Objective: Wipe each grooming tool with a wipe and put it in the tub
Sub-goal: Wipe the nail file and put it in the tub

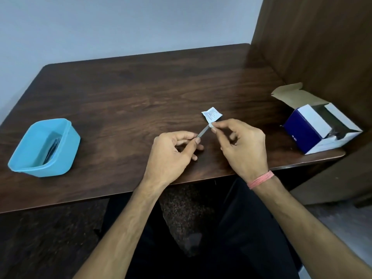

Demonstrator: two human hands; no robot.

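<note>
Over on the left of the counter point(124, 93) sits the blue tub point(43, 148), with some dark tools already lying in it, too murky to name. Moving right, my left hand point(171, 156) has its grip pinched on the handle end of a thin metal tool point(202, 133), maybe tweezers or a file, can't tell. My right hand point(241, 146) pinches a small white wipe point(211, 125) around the tool's tip, so I'd say I'm mid-wipe on this one. Just behind that lies the torn wipe packet point(211, 114) on the wood. Next move, I reckon: drag the wipe down the length, then carry the tool well left and drop it in the tub. Far right there's an open blue-and-white box point(320, 127) at the counter edge. Dark wood top, pale wall behind, brown panel on the right.
</note>
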